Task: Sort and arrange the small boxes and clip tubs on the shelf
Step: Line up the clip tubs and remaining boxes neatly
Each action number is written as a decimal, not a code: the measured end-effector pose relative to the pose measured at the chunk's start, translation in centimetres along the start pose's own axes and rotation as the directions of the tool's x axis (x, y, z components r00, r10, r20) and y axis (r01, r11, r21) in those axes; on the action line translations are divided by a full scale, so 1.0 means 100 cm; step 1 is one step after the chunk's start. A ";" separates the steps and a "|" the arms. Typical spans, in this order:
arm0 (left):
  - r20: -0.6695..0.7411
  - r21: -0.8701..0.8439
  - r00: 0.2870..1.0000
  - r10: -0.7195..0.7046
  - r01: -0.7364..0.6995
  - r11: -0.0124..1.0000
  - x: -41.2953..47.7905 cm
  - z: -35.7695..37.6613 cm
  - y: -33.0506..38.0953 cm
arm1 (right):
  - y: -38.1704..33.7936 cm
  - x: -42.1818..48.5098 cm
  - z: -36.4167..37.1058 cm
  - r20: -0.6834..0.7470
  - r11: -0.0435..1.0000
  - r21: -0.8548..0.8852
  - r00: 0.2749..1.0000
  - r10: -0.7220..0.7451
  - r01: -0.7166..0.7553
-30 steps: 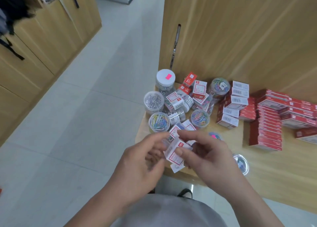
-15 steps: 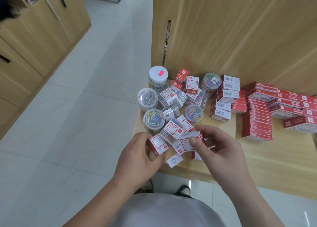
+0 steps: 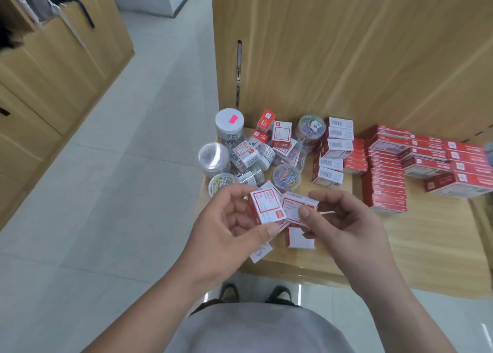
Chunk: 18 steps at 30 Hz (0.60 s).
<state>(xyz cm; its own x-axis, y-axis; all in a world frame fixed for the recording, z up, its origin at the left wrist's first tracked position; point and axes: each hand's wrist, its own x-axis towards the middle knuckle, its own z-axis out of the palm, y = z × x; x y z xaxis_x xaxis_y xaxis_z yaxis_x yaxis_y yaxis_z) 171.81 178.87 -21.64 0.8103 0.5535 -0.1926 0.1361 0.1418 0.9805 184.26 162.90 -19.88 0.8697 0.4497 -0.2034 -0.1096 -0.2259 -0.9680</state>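
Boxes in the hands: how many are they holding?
2. The left box is gripped by the left hand. The right box is pinched by the right hand, and their edges overlap. Another may hide beneath them.

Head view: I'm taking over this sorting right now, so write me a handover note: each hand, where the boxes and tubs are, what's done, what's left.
The left hand holds a small box above the shelf front.
The right hand pinches a second small box next to it.
A third box lies on the shelf below them.
The clip tubs and loose boxes lie jumbled at the shelf's left end.
Done: flat red boxes stacked at right, a row of small boxes beside them.
Left: place the held boxes, sort the jumble.
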 end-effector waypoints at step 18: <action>-0.027 0.599 0.990 0.141 -0.096 0.795 0.082 0.092 0.004 | 0.050 0.103 -0.096 0.151 0.866 -0.446 0.972 -0.178 0.227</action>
<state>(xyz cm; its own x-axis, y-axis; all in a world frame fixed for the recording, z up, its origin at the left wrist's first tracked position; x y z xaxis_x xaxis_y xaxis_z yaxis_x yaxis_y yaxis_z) 183.74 175.90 -22.45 0.8054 0.5903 -0.0537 0.3718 -0.4326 0.8214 197.28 158.10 -25.35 0.7925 0.6080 -0.0481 0.3175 -0.4787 -0.8186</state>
